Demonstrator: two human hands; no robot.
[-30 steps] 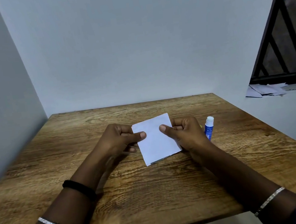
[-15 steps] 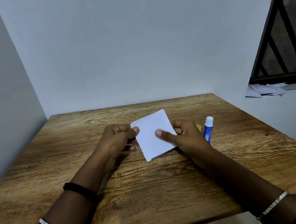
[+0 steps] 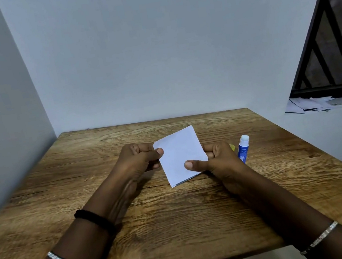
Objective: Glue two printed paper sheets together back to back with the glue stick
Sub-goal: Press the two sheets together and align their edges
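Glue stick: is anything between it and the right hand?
Nothing visible. The glue stick stands upright just right of the right hand, which pinches the paper with the left hand. A small yellow thing peeks out between them.

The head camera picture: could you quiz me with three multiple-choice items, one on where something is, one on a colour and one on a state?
1. Where does the glue stick stand?
A. beside the right hand
B. beside the left hand
C. on top of the paper

2. What colour is the glue stick's body?
A. red
B. blue
C. black

3. How is the paper held?
A. lying flat, untouched
B. by one hand only
C. by both hands, at opposite edges

Answers:
1 A: it stands upright on the table, just outside the right hand.
2 B: blue tube, white top.
3 C: a thumb presses on each side of the paper.
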